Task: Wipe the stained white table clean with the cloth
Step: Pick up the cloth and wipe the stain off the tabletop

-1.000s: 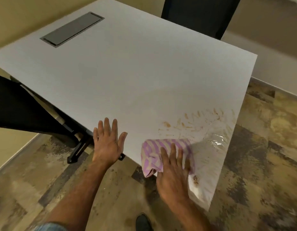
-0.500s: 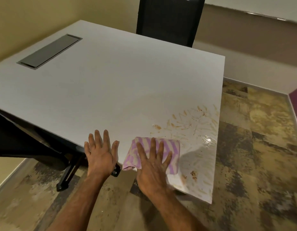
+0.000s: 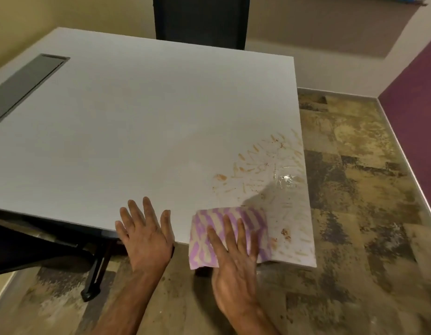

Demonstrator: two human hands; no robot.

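The white table (image 3: 141, 131) fills the upper left of the head view. Brown smears and a wet patch, the stains (image 3: 265, 165), cover its near right corner. A purple-and-white striped cloth (image 3: 209, 228) lies folded at the near edge, partly hanging over it. My right hand (image 3: 233, 257) presses flat on the cloth with fingers spread. My left hand (image 3: 144, 233) rests flat on the table edge just left of the cloth, fingers apart, holding nothing.
A grey recessed panel (image 3: 25, 85) sits in the table's far left. A dark chair back (image 3: 200, 20) stands behind the far edge. Black table legs (image 3: 95, 272) show under the near left edge. A purple wall (image 3: 415, 112) rises at the right beyond mottled floor.
The view has swung so the table corner sits further right. My right hand and the cloth stay near the front edge, shifted slightly; my left hand stays planted beside them.
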